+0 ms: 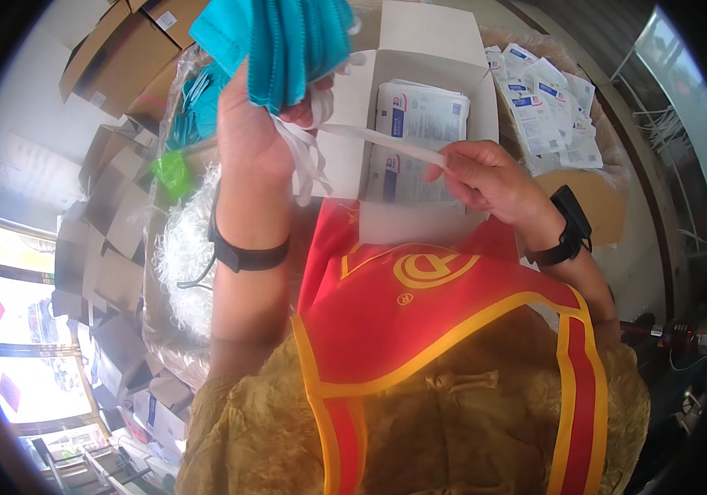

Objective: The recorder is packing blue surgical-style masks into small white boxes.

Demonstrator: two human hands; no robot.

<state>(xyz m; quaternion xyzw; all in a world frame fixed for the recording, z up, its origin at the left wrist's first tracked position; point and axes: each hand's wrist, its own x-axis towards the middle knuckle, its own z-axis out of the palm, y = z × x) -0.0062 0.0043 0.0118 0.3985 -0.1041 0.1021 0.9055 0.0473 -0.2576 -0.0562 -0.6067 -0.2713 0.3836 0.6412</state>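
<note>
My left hand (256, 136) is raised at the upper middle, closed around a bunch of teal face masks (300, 49) standing side by side in folds. White straps (310, 161) dangle from the bunch below my fingers. One pale strip (382, 140) stretches from there to my right hand (489, 175), whose thumb and fingers pinch its end. Whether the strip is a mask strap, I cannot tell for certain. Beneath it stands an open white box (481, 103) holding flat white packets (427, 115) with blue and red print.
More teal masks (200, 103) lie in a plastic-lined carton at the far left, near a green plastic piece (173, 173). White stringy material (184, 247) fills a container beside my left forearm. Loose packets (547, 103) are heaped at right. Cardboard boxes (134, 62) stack up at left.
</note>
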